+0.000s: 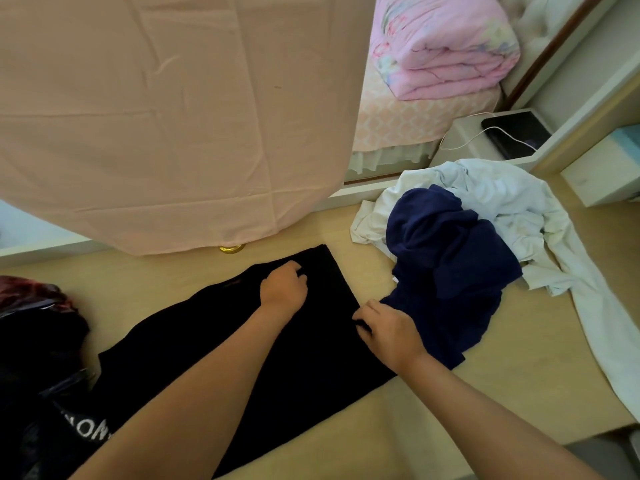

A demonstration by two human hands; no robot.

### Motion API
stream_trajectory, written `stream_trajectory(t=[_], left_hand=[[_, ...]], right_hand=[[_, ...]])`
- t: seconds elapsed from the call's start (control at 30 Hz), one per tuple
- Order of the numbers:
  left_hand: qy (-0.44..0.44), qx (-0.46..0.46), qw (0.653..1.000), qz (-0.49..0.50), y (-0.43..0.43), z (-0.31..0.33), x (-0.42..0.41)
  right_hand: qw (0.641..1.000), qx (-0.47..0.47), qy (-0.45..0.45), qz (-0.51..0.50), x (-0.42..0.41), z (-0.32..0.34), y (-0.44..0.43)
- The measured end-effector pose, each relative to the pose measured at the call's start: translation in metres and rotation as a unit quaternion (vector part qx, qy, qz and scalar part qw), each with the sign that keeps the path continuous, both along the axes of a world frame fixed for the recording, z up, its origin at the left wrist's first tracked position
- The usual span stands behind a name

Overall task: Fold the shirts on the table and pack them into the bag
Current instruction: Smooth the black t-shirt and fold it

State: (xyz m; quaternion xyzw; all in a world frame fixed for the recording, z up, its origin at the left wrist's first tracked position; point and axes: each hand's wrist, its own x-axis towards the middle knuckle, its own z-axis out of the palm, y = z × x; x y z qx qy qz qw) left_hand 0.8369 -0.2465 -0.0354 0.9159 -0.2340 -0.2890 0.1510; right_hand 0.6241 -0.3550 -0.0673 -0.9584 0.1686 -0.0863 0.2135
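**Black shirt: making the cross-fold**

The black shirt (322, 368) lies on the table (502, 393) as a long narrow strip. It runs from the lower left of the frame up to the centre. It appears to have its sides already folded in, so the step in hand is judged to be the cross-fold.

1. The right grip (388, 332) pinches the strip's right edge, with cloth held between thumb and fingers.
2. The left grip (284, 287) rests on the far end with its fingers curled down. Whether it holds cloth cannot be told.
3. Take both far corners evenly.
4. Lift only enough to clear the layer below, and bring the end toward the lower left.
5. Align the edges before pressing flat. The cloth looks thin and limp, so it is likely to slide or wrinkle.
6. Keep the fold clear of the navy shirt (450, 265), which touches the strip at centre right and lies on the white shirt (502, 202).

The bag (41, 341) sits at the lower left.
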Motion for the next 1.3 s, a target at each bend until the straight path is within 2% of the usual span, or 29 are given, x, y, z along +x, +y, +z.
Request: stream_trajectory(t=[0.07, 0.13, 0.2, 0.27, 0.33, 0.4, 0.5, 0.6, 0.67, 0.77, 0.9, 0.97, 1.0, 1.07, 1.1, 1.13, 1.17, 1.2, 1.27, 1.3], left_hand=[[-0.092, 0.036, 0.993, -0.059, 0.005, 0.002, 0.0], [-0.196, 0.01, 0.965, -0.173, 0.008, 0.0, -0.002], [-0.219, -0.044, 0.922, -0.316, 0.006, -0.001, -0.002], [-0.229, -0.009, 0.866, -0.444, -0.001, -0.003, -0.003], [-0.237, 0.059, 0.853, -0.462, -0.011, -0.003, -0.002], [-0.257, 0.085, 0.838, -0.473, -0.023, -0.003, 0.001], [-0.299, 0.08, 0.768, -0.561, -0.039, -0.003, 0.006], [-0.316, 0.066, 0.75, -0.577, -0.043, 0.004, 0.01], [-0.314, 0.048, 0.767, -0.558, -0.038, 0.013, 0.017], [-0.335, -0.024, 0.79, -0.512, -0.016, 0.03, 0.033], [-0.366, -0.1, 0.806, -0.454, 0.041, 0.041, 0.05], [-0.371, -0.114, 0.826, -0.409, 0.074, 0.043, 0.055], [-0.366, -0.101, 0.84, -0.388, 0.09, 0.043, 0.057], [-0.313, -0.011, 0.875, -0.369, 0.119, 0.042, 0.058], [-0.277, 0.046, 0.886, -0.368, 0.134, 0.039, 0.058], [-0.241, 0.1, 0.89, -0.373, 0.147, 0.035, 0.057], [-0.2, 0.145, 0.895, -0.371, 0.158, 0.032, 0.054], [-0.168, 0.161, 0.905, -0.356, 0.167, 0.029, 0.05], [-0.126, 0.122, 0.945, -0.276, 0.179, 0.022, 0.036], [-0.11, 0.087, 0.965, -0.223, 0.183, 0.017, 0.028]], right_hand=[[0.995, 0.009, 0.085, 0.044, 0.0, 0.004, 0.006], [0.991, 0.012, 0.131, 0.026, 0.004, 0.008, 0.013], [0.992, 0.023, 0.118, -0.03, 0.01, 0.013, 0.015], [0.989, 0.044, 0.107, -0.087, 0.018, 0.016, 0.016], [0.978, 0.076, 0.146, -0.131, 0.023, 0.017, 0.016], [0.96, 0.095, 0.198, -0.172, 0.023, 0.015, 0.015], [0.959, 0.067, 0.217, -0.17, 0.025, 0.017, 0.014], [0.961, 0.076, 0.215, -0.158, 0.026, 0.024, 0.015], [0.954, 0.125, 0.214, -0.169, 0.029, 0.031, 0.016], [0.951, 0.172, 0.216, -0.14, 0.036, 0.045, 0.022], [0.945, 0.236, 0.198, -0.11, 0.054, 0.062, 0.05], [0.934, 0.28, 0.194, -0.11, 0.065, 0.072, 0.076], [0.92, 0.316, 0.205, -0.104, 0.071, 0.076, 0.09], [0.861, 0.421, 0.277, -0.066, 0.079, 0.083, 0.119], [0.833, 0.446, 0.326, -0.034, 0.081, 0.082, 0.129], [0.821, 0.443, 0.36, -0.002, 0.083, 0.08, 0.138], [0.83, 0.42, 0.366, 0.018, 0.084, 0.076, 0.144], [0.86, 0.373, 0.346, 0.027, 0.085, 0.072, 0.148], [0.941, 0.199, 0.272, 0.033, 0.086, 0.06, 0.149], [0.967, 0.096, 0.232, 0.046, 0.085, 0.053, 0.149]])
